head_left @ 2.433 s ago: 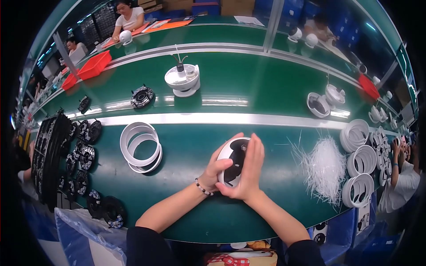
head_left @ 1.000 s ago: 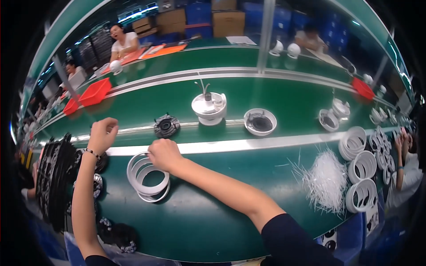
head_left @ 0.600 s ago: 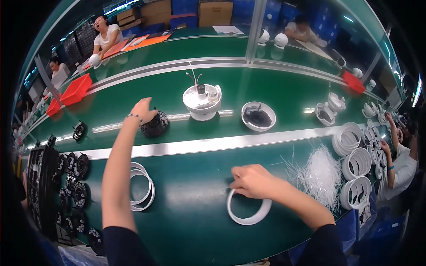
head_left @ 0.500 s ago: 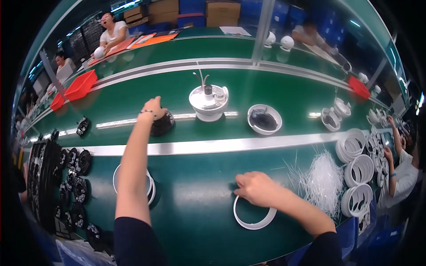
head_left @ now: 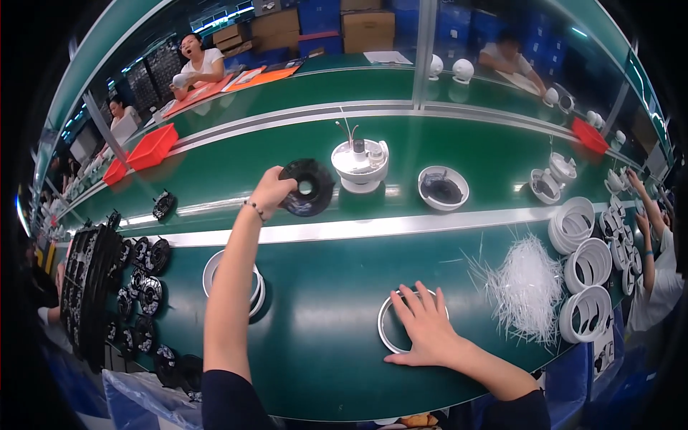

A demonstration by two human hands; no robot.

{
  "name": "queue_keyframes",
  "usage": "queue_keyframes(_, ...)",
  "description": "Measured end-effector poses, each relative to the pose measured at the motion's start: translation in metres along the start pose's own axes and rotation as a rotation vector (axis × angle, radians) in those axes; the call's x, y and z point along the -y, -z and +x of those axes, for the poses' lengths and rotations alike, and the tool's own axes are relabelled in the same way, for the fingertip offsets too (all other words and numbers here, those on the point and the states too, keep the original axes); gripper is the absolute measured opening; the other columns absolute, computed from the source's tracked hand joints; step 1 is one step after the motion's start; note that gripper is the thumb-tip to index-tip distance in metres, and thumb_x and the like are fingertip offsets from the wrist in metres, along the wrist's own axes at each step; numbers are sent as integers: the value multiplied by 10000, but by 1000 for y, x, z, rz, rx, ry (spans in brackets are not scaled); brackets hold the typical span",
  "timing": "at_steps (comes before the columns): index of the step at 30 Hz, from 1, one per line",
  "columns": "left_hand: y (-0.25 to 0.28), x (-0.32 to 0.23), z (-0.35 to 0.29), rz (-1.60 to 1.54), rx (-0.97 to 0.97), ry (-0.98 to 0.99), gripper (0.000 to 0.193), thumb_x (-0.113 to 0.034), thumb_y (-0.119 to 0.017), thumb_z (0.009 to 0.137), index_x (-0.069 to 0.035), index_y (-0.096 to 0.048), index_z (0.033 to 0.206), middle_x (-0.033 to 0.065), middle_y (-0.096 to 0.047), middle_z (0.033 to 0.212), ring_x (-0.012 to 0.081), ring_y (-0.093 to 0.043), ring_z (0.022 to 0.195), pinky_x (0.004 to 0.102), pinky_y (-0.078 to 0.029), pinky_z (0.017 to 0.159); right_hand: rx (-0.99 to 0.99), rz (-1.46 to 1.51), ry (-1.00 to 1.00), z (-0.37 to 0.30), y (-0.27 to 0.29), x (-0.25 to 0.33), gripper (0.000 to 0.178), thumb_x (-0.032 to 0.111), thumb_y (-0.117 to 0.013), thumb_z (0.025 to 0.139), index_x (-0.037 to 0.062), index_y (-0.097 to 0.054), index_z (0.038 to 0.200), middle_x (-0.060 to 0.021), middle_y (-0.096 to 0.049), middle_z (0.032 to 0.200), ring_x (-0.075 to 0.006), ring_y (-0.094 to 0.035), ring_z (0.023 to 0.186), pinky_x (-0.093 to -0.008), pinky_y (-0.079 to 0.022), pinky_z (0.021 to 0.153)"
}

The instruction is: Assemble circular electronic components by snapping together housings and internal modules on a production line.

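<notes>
My left hand point(head_left: 272, 192) grips the edge of a black disc-shaped part with a hole in its middle point(head_left: 321, 192), held up above the green belt. Lying flat on the near table is a white ring point(head_left: 383, 331). My right hand point(head_left: 428, 328) is spread over that ring with fingers stretched out; whether the palm touches it I cannot tell. Under my left forearm rest more white rings point(head_left: 261, 290), partly hidden. Just beyond the black part stands a white round housing point(head_left: 358, 175) with wires rising from it.
At the left are black round parts point(head_left: 151, 294) beside a tall black stack point(head_left: 82, 294). A pile of thin clear strips point(head_left: 529, 290) and stacked white rings point(head_left: 586, 314) lie right. On the belt sits a white bowl-shaped piece point(head_left: 444, 203). Co-workers sit across and at the right.
My left hand has lifted the black disc-shaped part off the belt and turned it up. My right hand has gone from closed at the white ring's rim to spread over it. The view has shifted slightly.
</notes>
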State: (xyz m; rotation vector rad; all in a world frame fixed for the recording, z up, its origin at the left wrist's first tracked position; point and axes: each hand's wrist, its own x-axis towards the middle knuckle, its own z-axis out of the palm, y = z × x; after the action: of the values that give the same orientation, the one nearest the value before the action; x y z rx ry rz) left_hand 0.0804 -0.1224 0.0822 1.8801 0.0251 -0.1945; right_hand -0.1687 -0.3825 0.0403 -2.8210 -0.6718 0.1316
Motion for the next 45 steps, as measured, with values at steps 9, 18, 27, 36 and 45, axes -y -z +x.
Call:
queue_keyframes(9, -74, 21, -92, -1161, 203, 204, 258, -133, -449, 821, 20, -495, 1023, 125, -571, 965, 223, -568, 885, 360, -471, 787, -70, -25, -212, -6, 16, 11, 1092, 571, -703, 514, -22, -225, 1296, -253, -183, 1335, -469, -119, 1231, -638, -143, 930)
queue_keyframes(18, -101, 70, -122, -1011, 16, 32, 512, 142, -333, 659, 31, -374, 1157, 153, -457, 1137, 253, -475, 1050, 410, -398, 897, -45, 147, -129, -3, 16, -10, 1122, 434, -750, 516, -30, -118, 1318, -263, -185, 1330, -432, -200, 1219, -460, -201, 1008)
queue_keyframes(27, -118, 71, -149, -1142, 215, -125, 574, 178, -371, 623, 8, -380, 1171, 107, -480, 1140, 223, -459, 1083, 342, -350, 943, -618, 1535, -296, 41, -6, 5, 919, 149, -684, 657, 15, -81, 1338, -186, -268, 1315, -278, -292, 1213, -383, -236, 1000)
queue_keyframes(36, -89, 73, -147, -1312, 883, 108, 642, -411, -475, 789, -87, -269, 1304, 141, -366, 1278, 297, -364, 1178, 449, -299, 983, -518, 875, -60, 65, -5, 17, 1142, 340, -786, 526, -62, -57, 1308, -256, -212, 1293, -342, -257, 1204, -403, -242, 991)
queue_keyframes(45, -94, 59, -144, -1177, 626, 249, 667, -596, -253, 834, -94, -346, 1264, 144, -446, 1211, 281, -449, 1105, 433, -360, 948, -468, 691, -101, 62, 0, 23, 1133, 352, -799, 504, -38, -115, 1318, -228, -251, 1277, -334, -282, 1190, -398, -245, 988)
